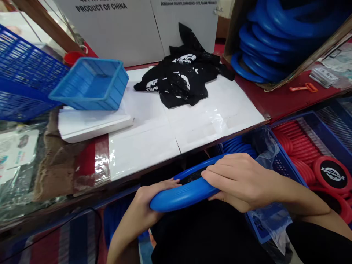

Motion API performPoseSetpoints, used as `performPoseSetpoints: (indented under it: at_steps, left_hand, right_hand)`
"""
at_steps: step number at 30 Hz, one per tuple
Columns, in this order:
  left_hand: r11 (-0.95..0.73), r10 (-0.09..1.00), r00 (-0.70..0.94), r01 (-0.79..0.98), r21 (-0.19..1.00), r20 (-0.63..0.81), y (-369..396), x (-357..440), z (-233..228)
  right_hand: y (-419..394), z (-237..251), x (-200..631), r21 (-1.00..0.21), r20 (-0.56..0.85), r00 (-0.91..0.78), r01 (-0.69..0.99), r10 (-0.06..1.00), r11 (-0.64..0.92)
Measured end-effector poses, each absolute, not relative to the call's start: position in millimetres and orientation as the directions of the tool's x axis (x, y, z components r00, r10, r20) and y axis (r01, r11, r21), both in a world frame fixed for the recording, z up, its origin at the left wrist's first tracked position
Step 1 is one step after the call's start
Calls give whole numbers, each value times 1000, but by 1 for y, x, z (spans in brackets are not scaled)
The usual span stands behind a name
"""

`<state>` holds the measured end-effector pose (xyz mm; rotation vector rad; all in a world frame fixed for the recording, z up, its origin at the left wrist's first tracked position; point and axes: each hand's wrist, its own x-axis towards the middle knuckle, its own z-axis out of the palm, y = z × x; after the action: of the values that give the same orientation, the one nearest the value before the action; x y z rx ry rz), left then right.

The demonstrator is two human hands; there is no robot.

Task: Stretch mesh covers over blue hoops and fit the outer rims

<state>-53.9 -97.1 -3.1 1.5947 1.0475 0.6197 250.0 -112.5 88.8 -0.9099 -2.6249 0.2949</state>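
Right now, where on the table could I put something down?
The white sheet is bare between the black cloth pile and the table's front edge. The left is crowded: small blue basket, white board, plastic bags. Both hands hold a blue ring.

Both hands and forearms are bare, no sleeves, rings or watch visible.

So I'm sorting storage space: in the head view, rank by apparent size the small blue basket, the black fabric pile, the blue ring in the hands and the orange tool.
1. Black fabric pile and small blue basket: alike, unranked.
2. Blue ring, nearer the camera and partly hidden by both hands, so unsure.
3. Orange tool, clearly smallest.
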Motion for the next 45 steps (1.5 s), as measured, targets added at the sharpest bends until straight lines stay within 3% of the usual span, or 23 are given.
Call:
performPoseSetpoints:
  at_steps: [3,7,11,14,16,19,22,25,27,38,45]
  left_hand:
    - [-327,827,559,391,860,60,-99,-53,6]
    - [-586,765,562,404,703,315,-100,-37,31]
    - [-690,650,623,245,681,435,-85,-46,40]
    - [-666,651,481,-10,746,587,-70,-67,28]
    - [-602,650,503,-115,790,569,-65,-74,20]
    - [-563,657,611,6,826,443,-69,-64,21]
    - [-676,625,678,221,703,388,-80,-38,31]
    - [-782,538,731,247,572,420,-86,-15,38]
    - [-801,516,732,230,553,444,-85,-10,39]
    - [-723,630,560,171,670,538,-86,-26,23]
    - [-661,620,527,-50,749,582,-66,-49,-7]
  right_hand:
    - [-112,90,247,-261,239,-744,570,624,779]
    - [-112,96,244,-217,228,-752,581,619,785]
    - [-120,106,260,-345,199,-710,595,676,726]
    - [-126,107,284,-440,186,-674,594,715,674]
    - [-128,101,294,-444,189,-677,587,711,677]
    - [-129,90,295,-397,164,-686,612,709,684]
    - [-127,83,284,-370,152,-707,607,691,703]
    - [-125,84,278,-355,137,-714,612,686,707]
    - [-124,87,279,-348,128,-706,626,697,698]
    - [-124,88,273,-334,199,-670,639,715,693]
    - [-119,90,292,-469,54,-668,639,742,610]
